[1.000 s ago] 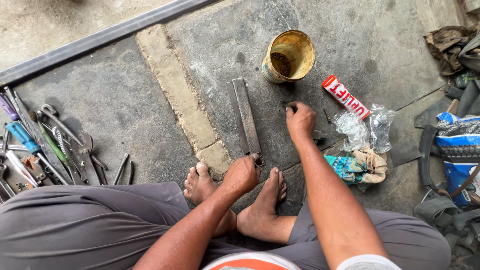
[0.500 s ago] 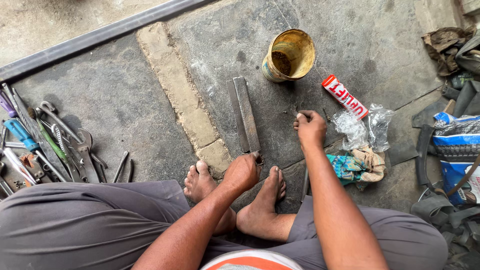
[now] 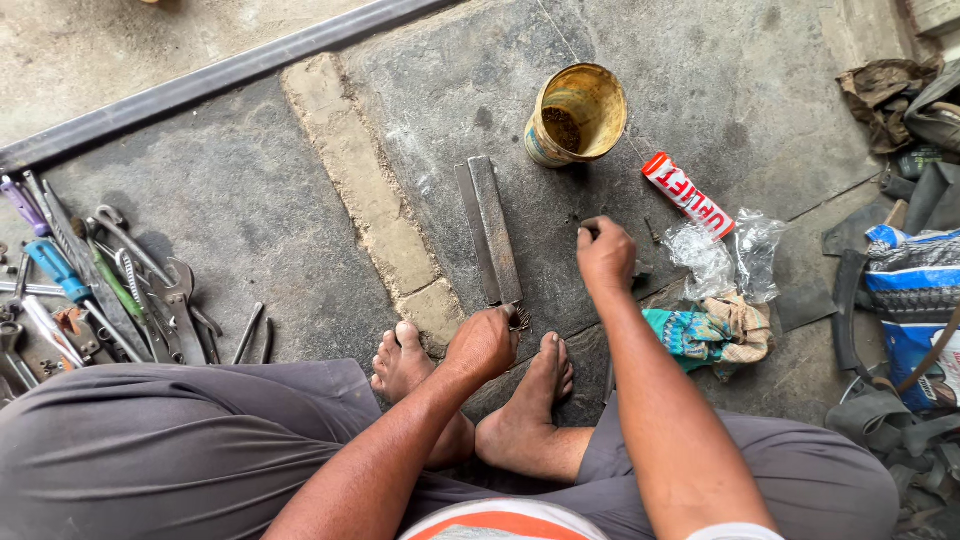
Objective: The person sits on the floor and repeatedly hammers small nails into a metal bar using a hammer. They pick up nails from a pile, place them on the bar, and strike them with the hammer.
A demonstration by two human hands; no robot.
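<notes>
We see the left hand (image 3: 482, 345) clenched over the near end of a flat metal bar (image 3: 490, 235), which lies on the concrete floor (image 3: 250, 210) between our bare feet (image 3: 520, 400) and a rusty yellow can (image 3: 575, 115). The bar looks like 2 strips side by side, rigid and fairly heavy for its width, with rough, gritty faces that should not slip; we judge the near end, where the fist already sits, the safest hold, since the long edges may be sharp. The right hand (image 3: 605, 258) is closed around something small and dark just right of the bar; we cannot tell what it is. Near that hand lie a red-and-white tube (image 3: 686, 194), crumpled clear plastic (image 3: 725, 255) and a coloured rag (image 3: 710, 335). Well apart on the left sits a heap of tools (image 3: 90, 285).
</notes>
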